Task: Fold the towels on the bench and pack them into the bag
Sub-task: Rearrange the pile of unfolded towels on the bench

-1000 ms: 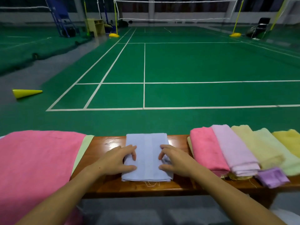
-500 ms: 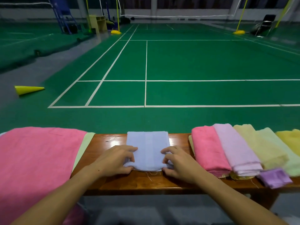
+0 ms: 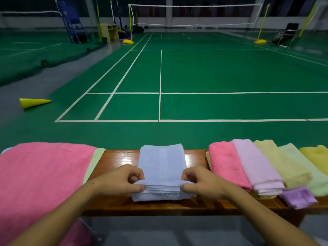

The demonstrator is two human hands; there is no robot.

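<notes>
A light blue towel (image 3: 160, 162), folded into a narrow strip, lies across the middle of the wooden bench (image 3: 193, 206). My left hand (image 3: 122, 181) pinches the left corner of its near end and my right hand (image 3: 200, 183) pinches the right corner. Between them the near end is lifted and doubled over a lower layer. To the right lie several folded towels: pink (image 3: 227, 164), lilac (image 3: 255, 166), pale yellow (image 3: 280, 164), pale green (image 3: 301, 167) and yellow (image 3: 317, 155). No bag is in view.
A large pink towel (image 3: 40, 176) over a pale green one (image 3: 93, 166) covers the bench's left end. A small purple cloth (image 3: 298, 197) sits at the bench's front right edge. Beyond lies a green badminton court with a yellow cone (image 3: 33, 102) on the floor.
Both hands went from resting on the blue towel's sides to pinching its near corners, and the near end has been raised and rolled toward the far side.
</notes>
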